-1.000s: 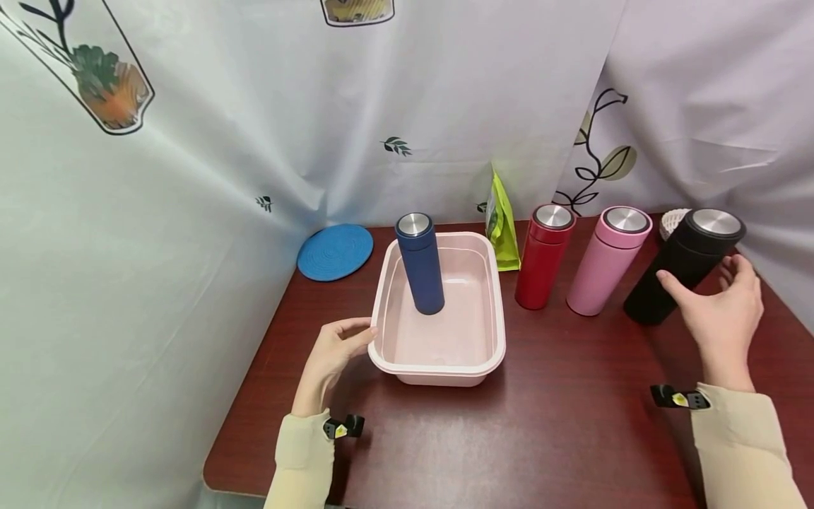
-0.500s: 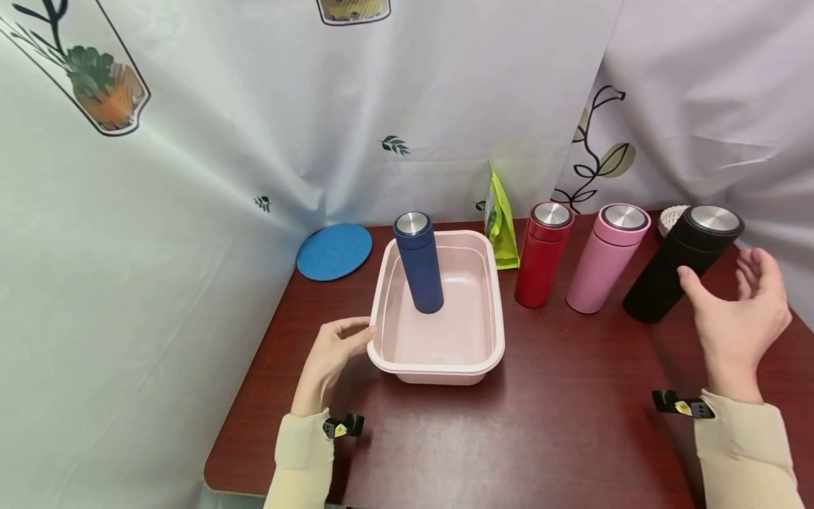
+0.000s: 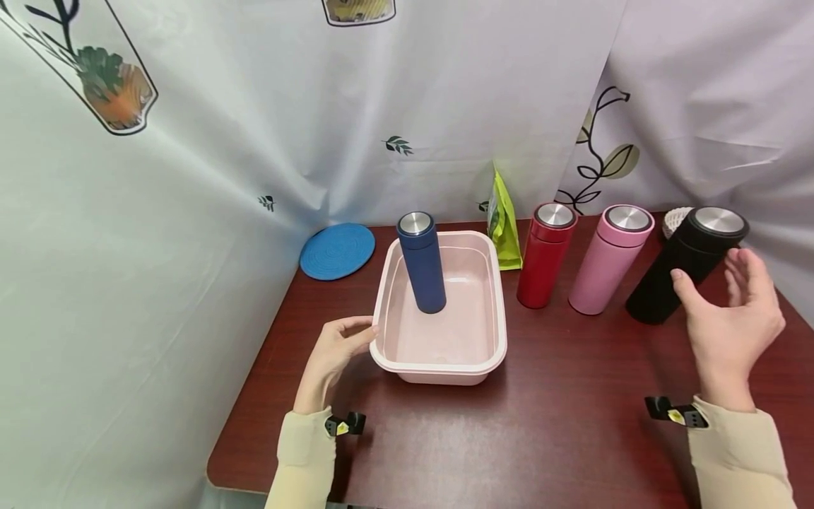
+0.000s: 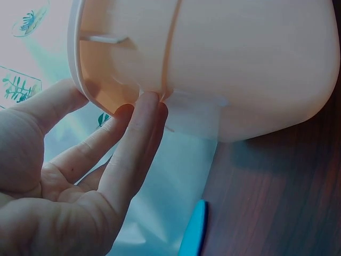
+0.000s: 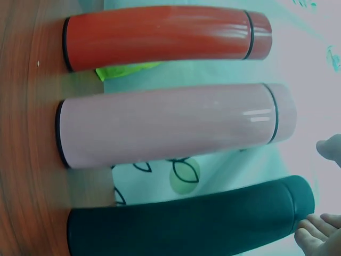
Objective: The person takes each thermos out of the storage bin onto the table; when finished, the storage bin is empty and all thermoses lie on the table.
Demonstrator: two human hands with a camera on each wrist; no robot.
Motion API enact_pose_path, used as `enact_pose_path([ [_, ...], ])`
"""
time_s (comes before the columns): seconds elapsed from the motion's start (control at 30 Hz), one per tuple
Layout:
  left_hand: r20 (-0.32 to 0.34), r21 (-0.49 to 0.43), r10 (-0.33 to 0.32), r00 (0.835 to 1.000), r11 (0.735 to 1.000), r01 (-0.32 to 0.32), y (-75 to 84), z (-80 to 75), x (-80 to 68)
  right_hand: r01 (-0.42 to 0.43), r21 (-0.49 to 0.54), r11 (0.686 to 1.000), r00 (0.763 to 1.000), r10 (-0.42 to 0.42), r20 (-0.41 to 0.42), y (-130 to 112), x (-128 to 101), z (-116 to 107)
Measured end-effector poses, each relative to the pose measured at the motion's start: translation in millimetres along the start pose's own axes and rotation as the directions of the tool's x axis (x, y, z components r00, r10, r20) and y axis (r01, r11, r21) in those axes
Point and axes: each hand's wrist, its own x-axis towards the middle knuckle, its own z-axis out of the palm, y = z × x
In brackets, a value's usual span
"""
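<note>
My left hand (image 3: 339,352) pinches the left rim of a pale pink plastic basin (image 3: 445,370). In the left wrist view the thumb lies at the rim, while the fingers (image 4: 128,144) reach under it to the outer wall. A blue thermos flask (image 3: 422,272) with a steel-topped lid stands inside the basin, toward its back left. Over on the right, my right hand (image 3: 734,322) is beside a black thermos flask (image 3: 674,272), its thumb and fingers spread apart. The right wrist view shows its fingertips (image 5: 303,238) right by the black flask's lid.
A red thermos flask (image 3: 543,265) and a pink one (image 3: 607,268) stand between the basin and the black flask. Behind are a green packet (image 3: 504,226) and a white woven item (image 3: 674,220). A round blue mat (image 3: 337,252) lies back left on the dark red table (image 3: 559,424).
My right hand drew back to the right from the black flask, then came slightly back toward it. The left hand, basin and flasks stay where they were.
</note>
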Motion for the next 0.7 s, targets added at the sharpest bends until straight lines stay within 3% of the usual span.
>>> enact_pose_path([
  [0.2, -0.01, -0.005, -0.01, 1.0, 1.0, 0.01, -0.2, 0.6, -0.1, 0.036, 0.028, 0.999, 0.999, -0.036, 0.008, -0.5, -3.7, 3.1],
  [0.43, 0.003, -0.006, -0.005, 1.0, 1.0, 0.005, 0.6, 1.8, -1.3, 0.012, 0.033, 0.999, 1.0, -0.012, -0.01, -17.6, -15.0, 7.3],
  [0.7, -0.002, -0.011, -0.023, 1.0, 1.0, 0.023, 2.3, 0.6, -1.2, -0.016, 0.116, 0.993, 0.998, 0.009, 0.061, -33.5, -28.5, 17.0],
])
